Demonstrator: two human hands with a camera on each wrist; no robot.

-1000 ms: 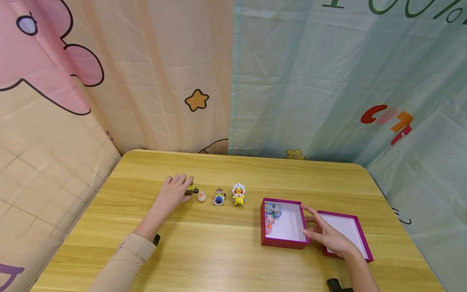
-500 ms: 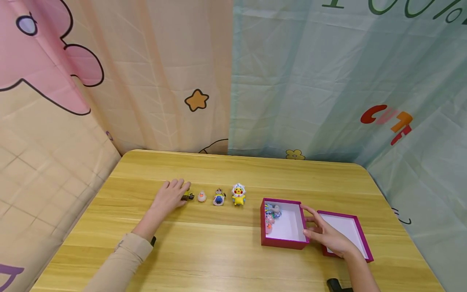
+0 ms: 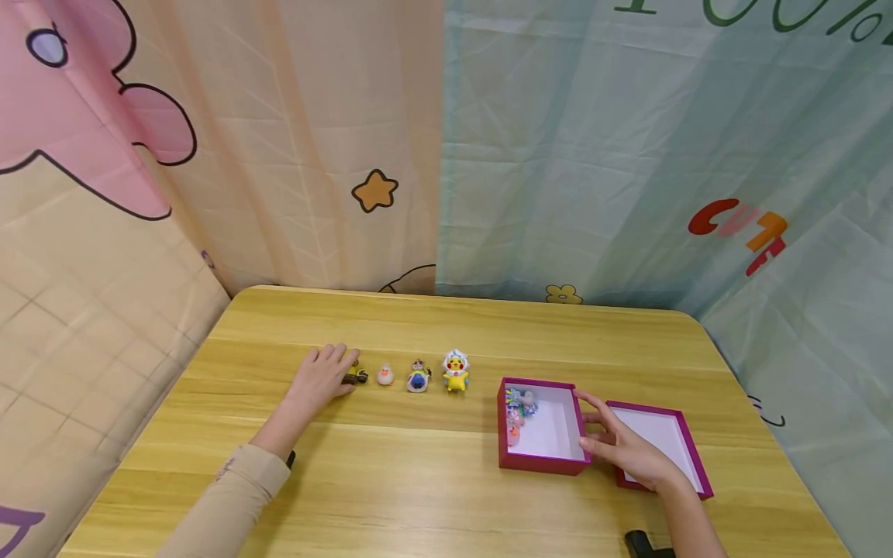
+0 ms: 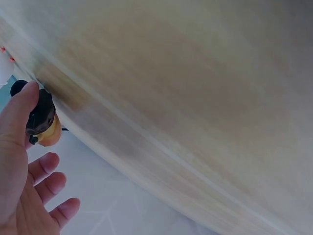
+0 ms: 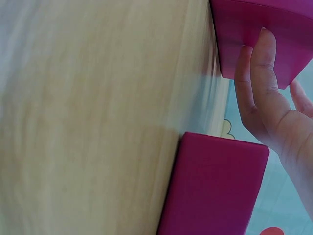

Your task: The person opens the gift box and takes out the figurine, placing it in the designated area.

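Note:
Near the far left of the table, my left hand (image 3: 321, 381) pinches a small black-and-yellow toy figurine (image 3: 358, 377). In the left wrist view the thumb lies on the black part of the figurine (image 4: 43, 115), and the other fingers are spread away from it. To its right stand a small pale duck toy (image 3: 385, 376), a blue-and-white figurine (image 3: 418, 378) and a yellow figurine with a white hood (image 3: 456, 373). My right hand (image 3: 631, 451) touches the right wall of an open magenta box (image 3: 540, 463). Extended fingers (image 5: 264, 63) meet that wall in the right wrist view.
Several small toys (image 3: 516, 415) lie along the left inside of the box. Its magenta lid (image 3: 663, 435) lies upturned on the table (image 3: 391, 480) to the right, below my right wrist. Printed curtains (image 3: 558, 155) hang behind the table's far edge.
My left hand has moved slightly left with the black-and-yellow figurine, widening the gap to the duck toy. The right hand, box and lid have stayed in place.

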